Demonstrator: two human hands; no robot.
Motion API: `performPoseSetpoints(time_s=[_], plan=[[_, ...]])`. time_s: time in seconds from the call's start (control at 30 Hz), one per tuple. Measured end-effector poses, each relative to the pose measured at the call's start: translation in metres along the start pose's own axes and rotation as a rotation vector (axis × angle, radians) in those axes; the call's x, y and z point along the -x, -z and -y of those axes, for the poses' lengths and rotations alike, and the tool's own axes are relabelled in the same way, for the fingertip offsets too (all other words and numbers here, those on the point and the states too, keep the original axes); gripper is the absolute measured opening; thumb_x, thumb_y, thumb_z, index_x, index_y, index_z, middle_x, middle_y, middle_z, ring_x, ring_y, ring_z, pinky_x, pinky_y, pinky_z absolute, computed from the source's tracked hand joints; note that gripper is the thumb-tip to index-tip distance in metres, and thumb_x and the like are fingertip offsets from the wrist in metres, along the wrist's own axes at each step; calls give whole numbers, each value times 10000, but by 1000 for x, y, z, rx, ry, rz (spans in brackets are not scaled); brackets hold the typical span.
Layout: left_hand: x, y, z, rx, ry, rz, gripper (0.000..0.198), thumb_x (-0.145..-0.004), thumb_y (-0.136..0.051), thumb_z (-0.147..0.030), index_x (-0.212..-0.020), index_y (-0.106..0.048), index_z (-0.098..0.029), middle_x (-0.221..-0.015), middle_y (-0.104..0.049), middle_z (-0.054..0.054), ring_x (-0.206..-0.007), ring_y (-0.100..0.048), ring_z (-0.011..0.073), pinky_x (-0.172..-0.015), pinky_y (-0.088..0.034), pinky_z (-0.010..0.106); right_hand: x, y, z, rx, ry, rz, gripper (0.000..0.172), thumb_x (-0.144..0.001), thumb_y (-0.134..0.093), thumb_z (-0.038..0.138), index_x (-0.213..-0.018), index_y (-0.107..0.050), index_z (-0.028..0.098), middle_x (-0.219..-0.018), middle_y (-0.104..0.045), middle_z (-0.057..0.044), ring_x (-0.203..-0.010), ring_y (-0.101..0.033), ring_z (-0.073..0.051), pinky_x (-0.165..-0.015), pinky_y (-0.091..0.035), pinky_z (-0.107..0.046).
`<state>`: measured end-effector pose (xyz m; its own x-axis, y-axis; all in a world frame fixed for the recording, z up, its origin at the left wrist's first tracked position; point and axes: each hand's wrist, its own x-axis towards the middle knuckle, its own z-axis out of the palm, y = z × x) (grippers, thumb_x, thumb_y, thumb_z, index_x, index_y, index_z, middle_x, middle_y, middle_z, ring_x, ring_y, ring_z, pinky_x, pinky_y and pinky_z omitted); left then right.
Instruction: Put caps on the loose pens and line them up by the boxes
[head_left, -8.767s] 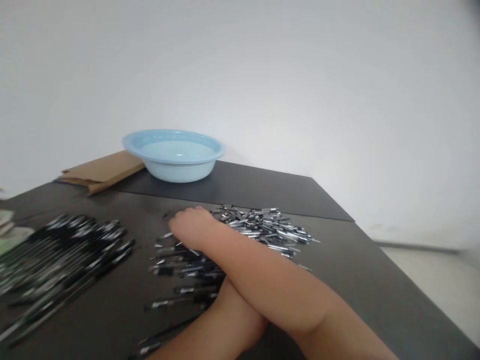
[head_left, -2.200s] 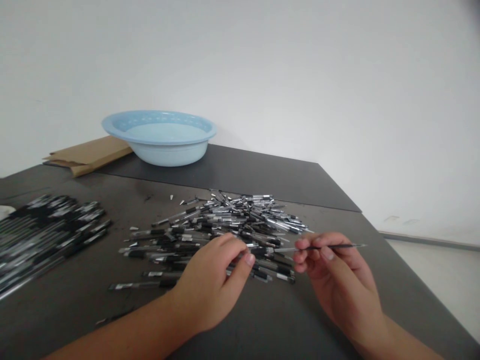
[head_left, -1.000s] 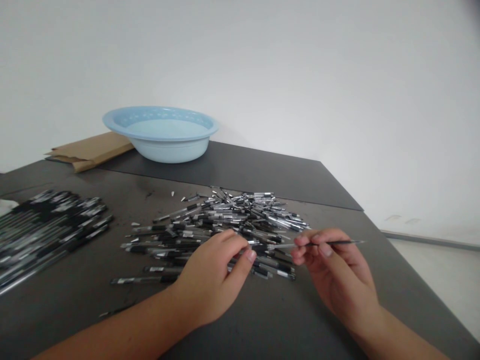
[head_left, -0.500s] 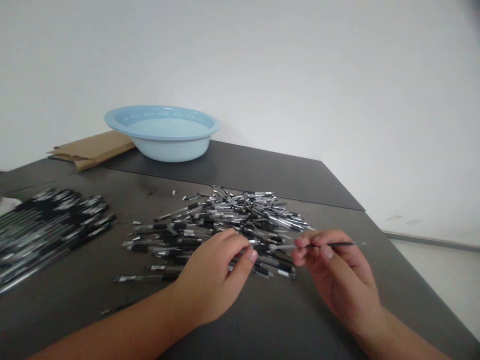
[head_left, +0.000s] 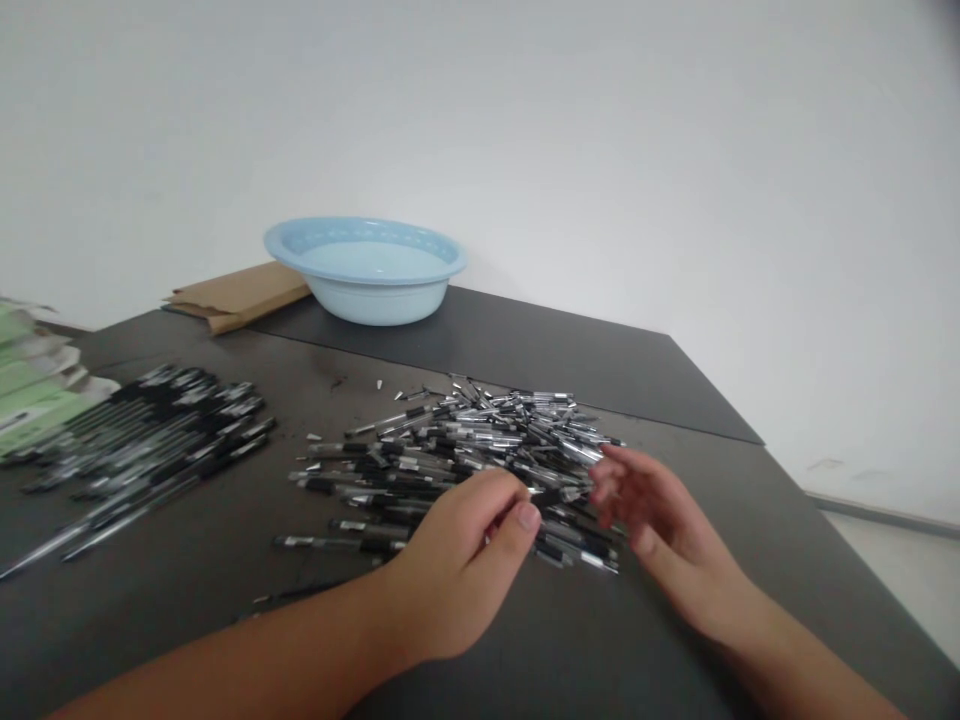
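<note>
A loose heap of black-and-clear pens (head_left: 465, 450) lies in the middle of the dark table (head_left: 187, 560). My left hand (head_left: 465, 545) rests at the heap's near edge, with its fingers curled and the thumb pressed to them; what they grip is hidden. My right hand (head_left: 660, 515) hovers just right of the heap, slightly blurred, fingers loosely apart, and nothing shows in it. Its fingertips are close to the nearest pens.
A second batch of pens (head_left: 157, 430) lies in rough rows at the left, beside green packets (head_left: 30, 390). A light blue bowl (head_left: 375, 300) and flat brown cardboard (head_left: 232, 290) sit at the back on a black mat (head_left: 540, 350). The table's right edge drops to the floor.
The thin refill that my right hand pinched half a second ago no longer shows, and that hand has opened and moved towards the heap. The view has swung left.
</note>
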<state>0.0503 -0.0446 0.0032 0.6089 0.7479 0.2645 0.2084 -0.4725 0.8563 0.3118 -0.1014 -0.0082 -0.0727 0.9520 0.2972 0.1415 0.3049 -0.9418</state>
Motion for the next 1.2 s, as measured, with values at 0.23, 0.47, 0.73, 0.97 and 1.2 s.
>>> performPoseSetpoints(time_s=[0.23,0.47,0.73,0.97,1.2], plan=[[9,-1,-2,155,-111,-60,404,-1110,-344,-470,-867,-530,-205,-798,-551,12,-755,-516,164,-704,-366,324,-71,-13,-3,335,-57,-66,335,-1044,-610,473,-1279,-661,240,-977,-737,-46,-823,-687,-186,-711,-587,-307],[10,-7,2,119,-212,-169,397,-1080,-372,-473,-813,-496,-206,-720,-531,6,-679,-503,145,-621,-323,315,-190,-81,-13,720,128,339,255,-1000,-624,262,-1219,-744,214,-1158,-771,-89,-999,-712,-228,-936,-551,-390],[4,-7,4,188,-297,-269,516,-1050,-304,-627,-790,-493,-223,-661,-526,37,-636,-508,175,-603,-383,339,-260,-150,-31,927,315,643,293,-986,-623,152,-1255,-737,167,-1174,-741,-132,-987,-694,-222,-941,-518,-363],[-8,-19,26,70,-489,-262,343,-1021,-398,-468,-802,-495,-223,-622,-561,16,-590,-545,158,-573,-386,303,-270,-185,-37,1003,499,969,172,-974,-638,107,-1068,-769,167,-1113,-753,-114,-1084,-683,-237,-979,-497,-354],[-5,-21,23,45,-479,-266,285,-999,-425,-433,-812,-484,-226,-649,-586,19,-621,-585,163,-601,-406,303,-262,-185,-39,1054,501,914,138,-987,-588,102,-1008,-717,146,-1039,-722,-112,-995,-676,-237,-948,-510,-381]])
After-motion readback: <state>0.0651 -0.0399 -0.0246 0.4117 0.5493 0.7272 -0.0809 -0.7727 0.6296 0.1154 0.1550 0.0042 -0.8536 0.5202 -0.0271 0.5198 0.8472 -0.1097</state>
